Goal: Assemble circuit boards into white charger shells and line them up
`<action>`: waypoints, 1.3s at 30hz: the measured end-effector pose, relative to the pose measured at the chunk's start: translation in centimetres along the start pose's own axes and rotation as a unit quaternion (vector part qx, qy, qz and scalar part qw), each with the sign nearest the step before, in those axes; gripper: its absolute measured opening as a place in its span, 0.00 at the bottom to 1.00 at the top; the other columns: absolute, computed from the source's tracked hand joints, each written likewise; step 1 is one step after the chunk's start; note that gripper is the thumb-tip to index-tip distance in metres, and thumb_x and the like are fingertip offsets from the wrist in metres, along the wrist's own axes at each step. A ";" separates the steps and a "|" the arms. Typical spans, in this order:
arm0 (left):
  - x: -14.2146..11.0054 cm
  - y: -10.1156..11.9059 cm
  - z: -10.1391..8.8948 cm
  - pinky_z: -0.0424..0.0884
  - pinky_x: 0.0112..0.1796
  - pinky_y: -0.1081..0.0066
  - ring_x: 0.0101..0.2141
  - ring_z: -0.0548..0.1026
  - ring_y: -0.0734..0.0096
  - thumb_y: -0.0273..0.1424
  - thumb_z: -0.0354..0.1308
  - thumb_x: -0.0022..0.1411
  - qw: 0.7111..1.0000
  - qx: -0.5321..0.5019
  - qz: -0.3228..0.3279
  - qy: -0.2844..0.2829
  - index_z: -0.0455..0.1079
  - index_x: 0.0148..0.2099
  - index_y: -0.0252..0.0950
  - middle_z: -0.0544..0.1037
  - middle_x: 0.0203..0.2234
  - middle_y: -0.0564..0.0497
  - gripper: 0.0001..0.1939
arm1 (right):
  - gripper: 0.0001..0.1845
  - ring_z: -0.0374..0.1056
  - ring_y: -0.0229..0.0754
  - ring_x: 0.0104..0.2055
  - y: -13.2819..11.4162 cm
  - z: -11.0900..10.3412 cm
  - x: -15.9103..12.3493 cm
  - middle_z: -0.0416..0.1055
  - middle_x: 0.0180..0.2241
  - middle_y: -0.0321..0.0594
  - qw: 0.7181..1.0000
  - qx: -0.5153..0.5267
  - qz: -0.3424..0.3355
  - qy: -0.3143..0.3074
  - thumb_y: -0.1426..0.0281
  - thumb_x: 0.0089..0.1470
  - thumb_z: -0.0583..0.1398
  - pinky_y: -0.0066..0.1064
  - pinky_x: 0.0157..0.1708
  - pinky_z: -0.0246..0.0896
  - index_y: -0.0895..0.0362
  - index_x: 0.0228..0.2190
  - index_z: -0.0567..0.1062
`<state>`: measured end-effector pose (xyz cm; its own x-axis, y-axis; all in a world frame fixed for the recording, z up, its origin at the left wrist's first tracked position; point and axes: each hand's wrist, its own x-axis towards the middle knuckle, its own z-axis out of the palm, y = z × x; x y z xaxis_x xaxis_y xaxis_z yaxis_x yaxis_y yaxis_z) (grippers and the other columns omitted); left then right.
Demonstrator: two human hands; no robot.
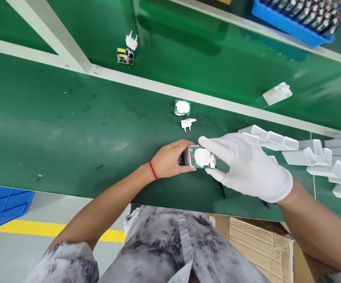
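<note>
Housing and board: we hold a white charger housing (190, 156) and a green circuit board (203, 158) with a white round pad together at the centre of the green belt (55, 129), near its front edge.
Left hand (170, 159): bare, with a red cord at the wrist, closed around the housing from nine o'clock; our palm hides the shell's far end.
Right hand (247, 165): in a white glove, fingertips pinching the board from three o'clock; we cannot see how far the board sits inside the shell.
Open room: the belt lies bare from nine to eleven o'clock of the hands; a white rail (158, 84) bounds it at twelve.
Housings, three o'clock: a pile of empty white housings (312, 155), cut off by the right frame edge, so we cannot count them all; one more housing (277, 93) lies alone at two o'clock.
Blue tray (294, 17): at one o'clock, cropped; its contents are blurred.
Loose parts: two further boards, each with a white plug piece: one pair (184, 112) just at twelve o'clock, another pair (127, 51) at eleven, beyond the rail.
</note>
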<state>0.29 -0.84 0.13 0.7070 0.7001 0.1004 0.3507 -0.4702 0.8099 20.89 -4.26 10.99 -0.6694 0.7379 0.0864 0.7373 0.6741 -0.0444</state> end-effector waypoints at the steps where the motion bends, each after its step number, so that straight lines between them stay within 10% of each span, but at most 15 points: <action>1: -0.1 -0.3 0.1 0.75 0.46 0.66 0.44 0.78 0.61 0.36 0.71 0.55 1.000 0.001 0.008 0.005 0.65 0.56 0.33 0.78 0.47 0.43 0.30 | 0.23 0.74 0.49 0.36 0.0 0.0 0.4 0.79 0.38 0.47 1.000 -0.019 -0.010 -0.017 0.74 0.53 0.59 0.39 0.37 0.64 0.64 0.52 0.71; 13: 0.1 -1.1 0.5 0.76 0.44 0.65 0.44 0.80 0.60 0.40 0.71 0.55 0.999 0.017 0.027 0.012 0.68 0.53 0.32 0.80 0.44 0.44 0.28 | 0.11 0.66 0.45 0.29 -1.1 -0.3 3.1 0.74 0.29 0.43 0.975 -0.149 -0.041 -0.162 0.72 0.57 0.55 0.36 0.31 0.51 0.59 0.41 0.74; 39: 0.0 -1.2 0.5 0.78 0.44 0.63 0.43 0.80 0.62 0.41 0.64 0.63 0.998 0.012 0.053 0.010 0.65 0.57 0.34 0.79 0.50 0.43 0.25 | 0.15 0.63 0.46 0.27 -1.2 0.1 2.6 0.69 0.28 0.46 0.983 -0.139 -0.049 -0.108 0.83 0.51 0.53 0.39 0.29 0.55 0.60 0.35 0.77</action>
<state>0.17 -0.54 -1.17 0.7281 0.6567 0.1962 0.2902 -0.5547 0.7798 18.27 -3.12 11.21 -0.7200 0.6799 -0.1389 0.6446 0.7294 0.2290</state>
